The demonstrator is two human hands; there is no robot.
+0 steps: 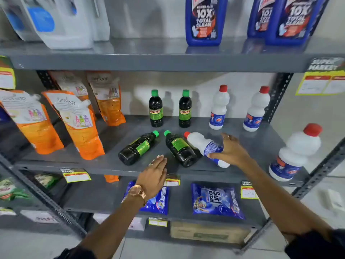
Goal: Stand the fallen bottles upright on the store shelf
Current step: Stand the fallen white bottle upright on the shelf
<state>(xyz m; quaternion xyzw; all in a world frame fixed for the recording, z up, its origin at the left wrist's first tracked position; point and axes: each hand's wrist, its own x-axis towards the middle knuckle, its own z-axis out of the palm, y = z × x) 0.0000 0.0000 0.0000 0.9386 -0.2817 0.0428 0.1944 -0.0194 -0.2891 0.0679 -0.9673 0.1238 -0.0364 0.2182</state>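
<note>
Three bottles lie on their sides on the middle grey shelf (252,139): a dark bottle with a green cap (137,148), a second dark one (181,149) and a white bottle with a red cap (200,143). My right hand (230,151) arches over the white bottle's blue-labelled lower half, thumb on its front and fingers behind it, while the bottle still rests on the shelf. My left hand (154,176) hovers flat and empty at the shelf's front edge, between the two dark bottles. Two dark bottles (155,109) and two white bottles (218,109) stand upright behind.
A larger white bottle (295,154) stands at the shelf's front right corner. Orange refill pouches (80,124) lean on the left. Blue jugs (205,19) sit on the shelf above, blue detergent packets (214,200) on the shelf below. Slotted uprights (276,96) frame the right side.
</note>
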